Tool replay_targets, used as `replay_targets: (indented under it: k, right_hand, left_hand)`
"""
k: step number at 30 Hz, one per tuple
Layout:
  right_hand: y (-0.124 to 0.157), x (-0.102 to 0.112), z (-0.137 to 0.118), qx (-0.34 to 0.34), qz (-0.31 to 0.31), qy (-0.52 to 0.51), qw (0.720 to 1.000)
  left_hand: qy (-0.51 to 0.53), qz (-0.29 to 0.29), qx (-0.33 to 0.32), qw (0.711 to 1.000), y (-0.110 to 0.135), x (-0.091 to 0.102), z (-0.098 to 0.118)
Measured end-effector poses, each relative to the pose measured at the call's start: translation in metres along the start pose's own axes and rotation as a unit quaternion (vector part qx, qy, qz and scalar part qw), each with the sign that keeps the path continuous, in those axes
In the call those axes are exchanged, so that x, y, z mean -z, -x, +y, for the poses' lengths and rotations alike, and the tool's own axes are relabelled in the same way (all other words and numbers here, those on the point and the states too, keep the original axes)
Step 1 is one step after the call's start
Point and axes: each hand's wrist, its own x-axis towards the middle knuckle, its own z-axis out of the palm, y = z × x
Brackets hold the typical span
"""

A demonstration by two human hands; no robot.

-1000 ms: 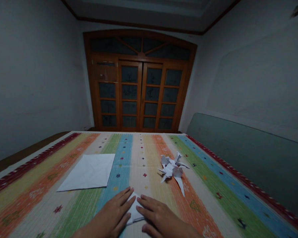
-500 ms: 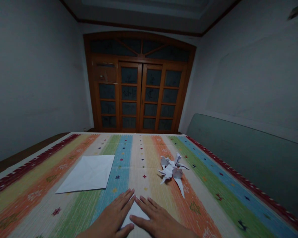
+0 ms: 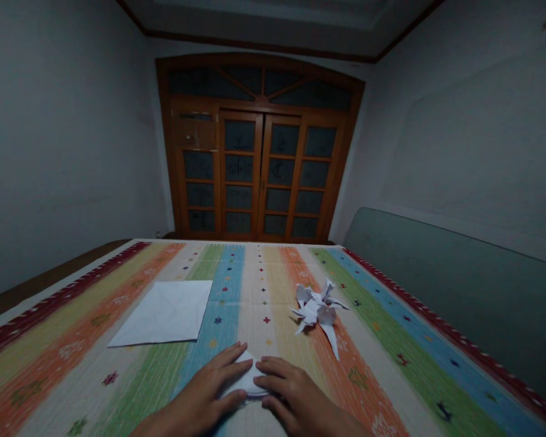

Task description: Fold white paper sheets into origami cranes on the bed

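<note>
A small piece of folded white paper (image 3: 244, 382) lies on the striped tablecloth at the near middle, between my two hands and partly covered by them. My left hand (image 3: 216, 382) rests on its left side, fingers stretched out and thumb along the near edge. At its right edge, my right hand (image 3: 284, 388) has its fingers bent over the paper, with the thumb lower and nearer to me. Farther left is a flat white paper square (image 3: 168, 312). To the right sit folded white paper figures (image 3: 317, 308), clustered together with pointed tips; their exact number is hard to make out.
The tablecloth (image 3: 141, 388) has coloured stripes and covers the long table. A pale green bench back or board (image 3: 437, 267) runs along the right side. Wooden doors with glass panes (image 3: 259, 176) stand beyond the far end.
My right hand's fingers have gone from lying flat to bending at the paper's right edge. My hands are slightly farther apart, and more of the folded paper shows. The view has shifted a little.
</note>
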Motion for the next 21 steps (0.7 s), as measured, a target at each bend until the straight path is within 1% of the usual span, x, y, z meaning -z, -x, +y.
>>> replay_targets:
  k: [3, 7, 10, 13, 17, 21]
  right_hand:
    - [0.002, -0.002, 0.002, 0.011, 0.014, 0.004, 1.000]
    - [-0.001, -0.005, 0.001, 0.037, 0.043, 0.017, 0.998]
    - [-0.005, -0.008, 0.002, 0.059, 0.055, 0.039, 0.996]
    - [-0.008, -0.013, 0.004, 0.083, 0.064, 0.065, 0.992]
    - [-0.009, -0.020, 0.009, 0.105, 0.070, 0.072, 0.989]
    - [-0.011, -0.024, 0.011, 0.126, 0.091, 0.069, 0.986]
  left_hand:
    - [-0.014, 0.004, -0.012, 1.000, 0.000, 0.002, 0.003]
    - [-0.098, -0.001, -0.047, 0.994, 0.000, 0.007, 0.015]
    - [-0.142, 0.012, -0.057, 0.988, 0.001, 0.008, 0.027]
    - [-0.156, 0.031, -0.061, 0.985, 0.001, 0.006, 0.035]
    - [-0.156, 0.033, -0.056, 0.986, 0.000, 0.003, 0.037]
    - [-0.188, 0.025, -0.059, 0.980, -0.003, -0.001, 0.032]
